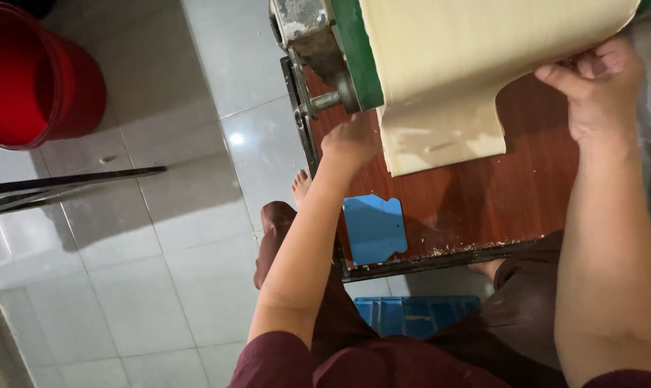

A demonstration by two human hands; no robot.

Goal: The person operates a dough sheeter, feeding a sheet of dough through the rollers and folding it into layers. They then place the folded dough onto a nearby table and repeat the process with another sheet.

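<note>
dough sheet (447, 93) hangs off green roller (357, 50) onto worktop (526, 187) | left hand (350, 144) grip closed on sheet's left edge | right hand (602, 86) grip pinching right edge

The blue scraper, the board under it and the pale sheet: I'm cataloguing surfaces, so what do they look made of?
Blue scraper: probably plastic, thin, flat, evenly coloured, matte.
Board: reddish-brown wood-grain pattern with a slight sheen, likely laminate or varnished wood.
Pale sheet: looks like rolled dough, soft, cream, draping and folding under both hands, left hand, right hand.

bare wooden board (483, 194) open below dough sheet (440, 136), blue scraper (374, 228) at left edge, roller machine (318, 43) blocking above
</note>
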